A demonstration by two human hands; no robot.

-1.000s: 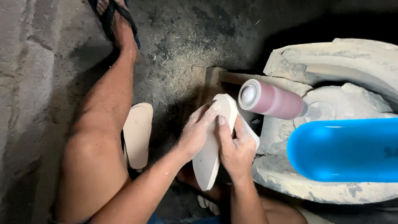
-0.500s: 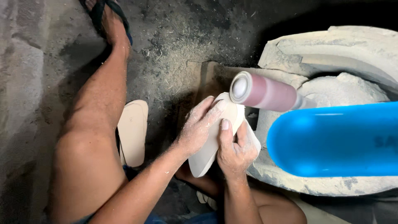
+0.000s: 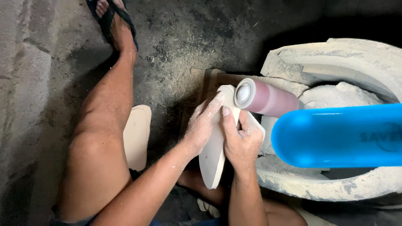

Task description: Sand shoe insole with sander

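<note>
Starting at the left edge, a rough stone wall [image 3: 21,83] borders a dusty concrete floor [image 3: 176,54]. The person's bare leg [image 3: 100,138] extends across that floor to a foot in a dark sandal [image 3: 113,19]. A pale flat sole blank [image 3: 137,136] lies on the floor just beside the knee.

The left hand [image 3: 202,125] is dusted white; its fingers [image 3: 215,100] are extended together and pressed flat against the left face of a second pale sole [image 3: 213,155], which is held on edge, near upright. The right hand [image 3: 242,140] grips the same sole from the right side, fingers curled around it and the thumb [image 3: 228,121] laid along the face. The sole sits between both hands, in front of the person's lap, and its upper end [image 3: 228,90] is touching or just beside the end of a pink sanding drum [image 3: 266,98].

The drum projects leftward from a dust-caked grey machine housing [image 3: 335,62]. A bright blue rounded cover [image 3: 339,136] lies across the housing on the right, below the drum.
</note>
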